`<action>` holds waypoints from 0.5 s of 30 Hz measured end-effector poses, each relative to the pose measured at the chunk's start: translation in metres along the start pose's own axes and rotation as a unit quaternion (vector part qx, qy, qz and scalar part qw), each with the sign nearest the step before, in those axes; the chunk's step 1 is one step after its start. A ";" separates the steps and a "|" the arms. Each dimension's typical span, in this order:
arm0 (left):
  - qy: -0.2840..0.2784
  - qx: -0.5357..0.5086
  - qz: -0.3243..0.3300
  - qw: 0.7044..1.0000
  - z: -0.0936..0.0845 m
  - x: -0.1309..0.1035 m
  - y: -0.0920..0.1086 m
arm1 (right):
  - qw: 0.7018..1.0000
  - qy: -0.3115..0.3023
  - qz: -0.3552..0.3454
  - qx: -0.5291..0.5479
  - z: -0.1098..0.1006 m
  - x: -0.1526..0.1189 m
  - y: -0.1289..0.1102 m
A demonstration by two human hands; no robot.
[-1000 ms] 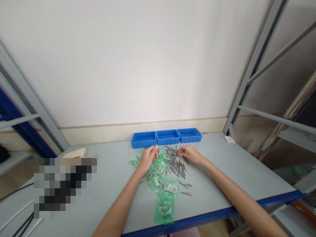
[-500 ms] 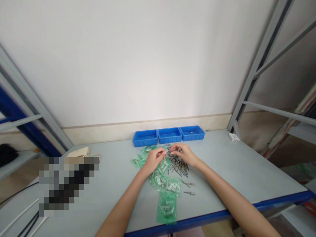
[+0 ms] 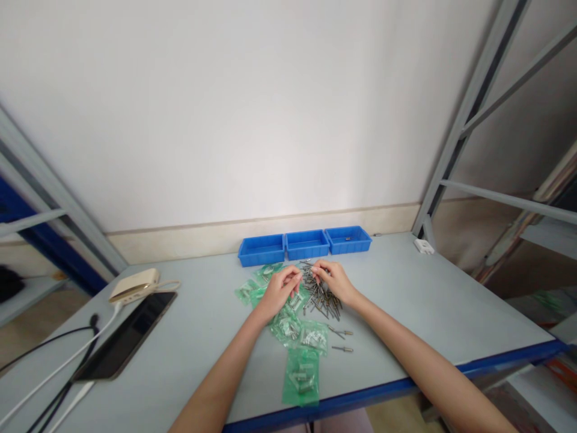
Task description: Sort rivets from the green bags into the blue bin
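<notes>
On my feed, the right hand's fingers point(image 3: 321, 271) are bent into a pinch at the heap of blind rivets point(image 3: 325, 302); I cannot tell whether the right hand point(image 3: 334, 280) has one between its fingertips. The left hand point(image 3: 280, 291) faces it just beside, thumb and forefinger drawn together, the other fingers curled under; whatever they might grip is too small for me to make out. Below and around the left hand I see green plastic bags point(image 3: 314, 338) of small parts, the nearest one point(image 3: 301, 377) lying by the front edge. Three loose rivets point(image 3: 342, 349) lie apart, right of the bags. Beyond the hands, three blue bins point(image 3: 262, 258) stand in a row, a small metal piece point(image 3: 348, 239) inside the rightmost. Far left on the grey surface point(image 3: 406, 300) I see a dark-screened device point(image 3: 130, 337), cables point(image 3: 58, 367) and a cream box point(image 3: 134, 285).
</notes>
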State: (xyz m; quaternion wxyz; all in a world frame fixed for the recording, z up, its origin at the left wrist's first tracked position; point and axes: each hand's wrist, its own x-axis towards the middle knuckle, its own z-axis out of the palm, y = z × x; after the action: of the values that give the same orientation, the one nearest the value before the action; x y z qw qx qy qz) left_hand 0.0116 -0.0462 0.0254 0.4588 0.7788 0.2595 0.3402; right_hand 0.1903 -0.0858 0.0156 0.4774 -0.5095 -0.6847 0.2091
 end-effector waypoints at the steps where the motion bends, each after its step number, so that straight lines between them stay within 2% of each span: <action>1: -0.002 0.004 0.002 1.000 0.000 0.000 0.000 | 1.000 -0.002 -0.008 -0.001 0.000 0.000 -0.002; 9: -0.002 0.022 0.014 1.000 0.001 -0.002 0.004 | 0.999 -0.005 -0.044 -0.012 0.002 -0.002 -0.008; 15: 0.015 0.016 -0.009 1.000 0.002 -0.002 0.006 | 0.999 -0.006 -0.017 -0.039 0.006 -0.004 -0.007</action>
State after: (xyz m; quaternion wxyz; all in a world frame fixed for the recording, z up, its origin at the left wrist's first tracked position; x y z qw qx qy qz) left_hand 0.0129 -0.0511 0.0292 0.4451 0.7785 0.2785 0.3439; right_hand 0.1819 -0.0914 0.0168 0.4562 -0.5145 -0.7041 0.1771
